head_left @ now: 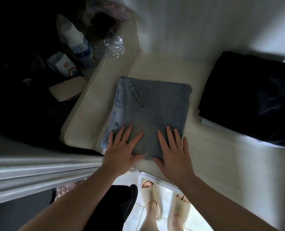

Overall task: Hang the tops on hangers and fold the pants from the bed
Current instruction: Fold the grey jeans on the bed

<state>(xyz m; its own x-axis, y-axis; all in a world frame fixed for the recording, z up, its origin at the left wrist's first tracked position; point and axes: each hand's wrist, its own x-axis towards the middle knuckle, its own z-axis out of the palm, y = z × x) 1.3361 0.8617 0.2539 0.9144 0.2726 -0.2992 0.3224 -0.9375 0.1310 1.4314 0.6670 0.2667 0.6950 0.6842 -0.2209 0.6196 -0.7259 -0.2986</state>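
The folded jeans (151, 110) are faded blue-grey denim with paler seams, on a cream bed (205, 157). The stack of folded clothes (248, 97) is black over a white layer. The slides (151, 193) are beige, the floor tiles (133, 220) white, the bottle (76, 39) white with a blue label

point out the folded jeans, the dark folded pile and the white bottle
folded jeans (155, 110), head view, middle of the top layer
dark folded pile (248, 97), head view, centre of its top
white bottle (75, 40), head view, middle of its body
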